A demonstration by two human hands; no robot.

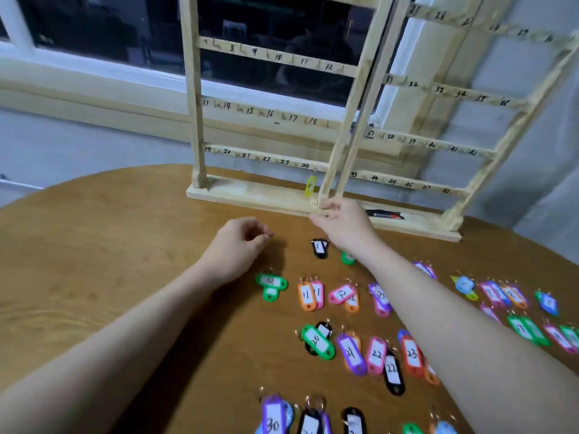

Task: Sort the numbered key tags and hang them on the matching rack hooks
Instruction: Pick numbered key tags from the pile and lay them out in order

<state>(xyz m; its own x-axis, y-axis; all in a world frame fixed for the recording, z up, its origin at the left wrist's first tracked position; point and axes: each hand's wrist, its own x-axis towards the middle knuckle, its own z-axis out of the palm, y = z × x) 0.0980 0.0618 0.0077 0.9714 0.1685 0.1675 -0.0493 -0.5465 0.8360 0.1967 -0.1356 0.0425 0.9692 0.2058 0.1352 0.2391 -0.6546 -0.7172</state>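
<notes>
Right hand [336, 219] is up at the foot of the rack [260, 195], fingers curled round the base of the middle uprights where the two panels meet. Left hand [238, 245] rests on the surface [94, 245], fingers loosely curled, holding nothing I can see.

One yellow tag [310, 185] hangs on the hook under 24, bottom rail of the left panel, just left of and above the right hand. Other hooks I can make out are bare (right panel is blurred).

Rest of the tags [351, 349] lie on the surface in loose rows below and right of the hands, mostly in pairs by number: 11s, 20s, 21, 22s, 23, a 30 at the bottom edge. Black tag marked 1 [320, 248] lies between the wrists, nearest both hands.

Surface is a round brown wood-grain top. Small black object [383, 213] lies on the rack base, right of the right hand. Behind the rack: dark window [109, 29], white frame, pale wall.
</notes>
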